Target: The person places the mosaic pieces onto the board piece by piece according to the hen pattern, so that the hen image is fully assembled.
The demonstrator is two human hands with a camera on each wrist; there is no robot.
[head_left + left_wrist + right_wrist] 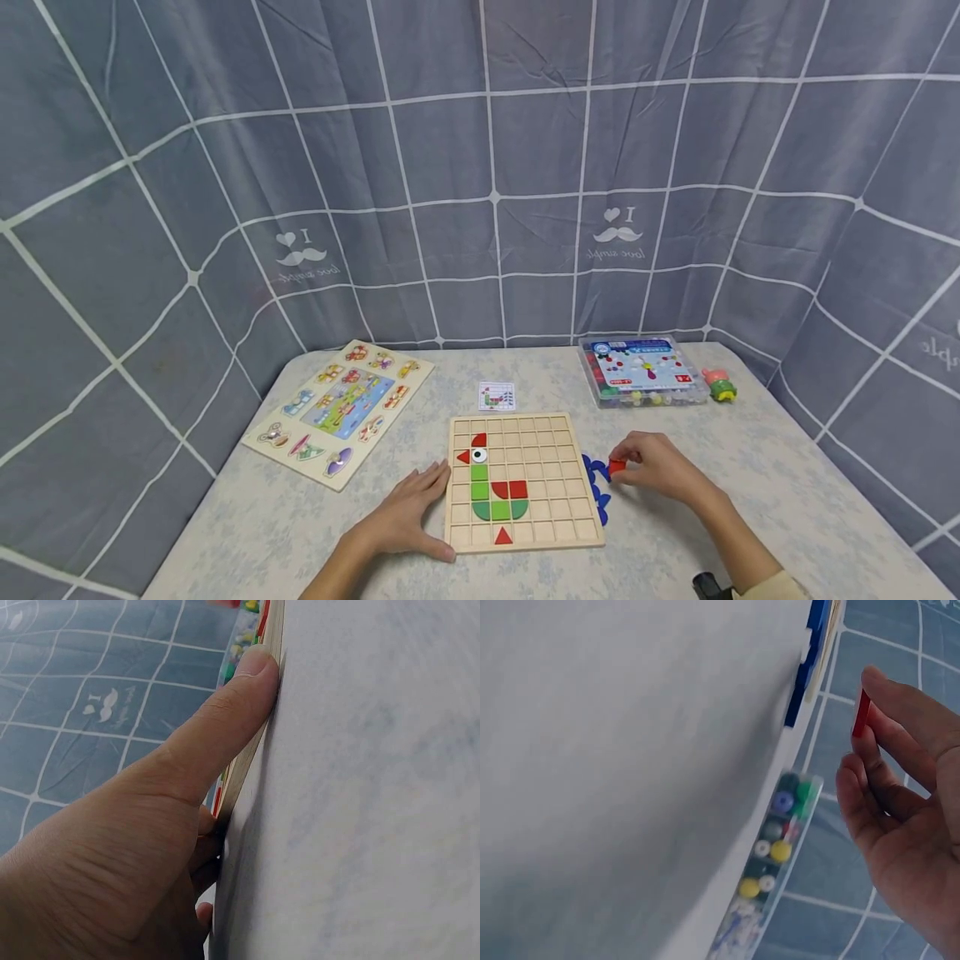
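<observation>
A wooden grid board (551,467) lies on the table, bearing red, green and white pieces that make a bird-like figure at its left. My left hand (405,512) rests along the board's left edge, thumb and fingers spread against it; the left wrist view shows the thumb (225,705) on the board's side. Beside the right edge, my right hand (660,467) pinches a small red piece (862,714) between thumb and fingers, just above the table. Blue pieces (600,496) lie along that edge. A red triangle (503,536) sits in the board's bottom row.
Behind the board lies a small pattern card (497,397). A wooden peg puzzle (345,408) is at the left. At the back right stand a clear plastic box (641,372) of colourful parts and a small toy figure (720,385). A grey checked curtain surrounds the table.
</observation>
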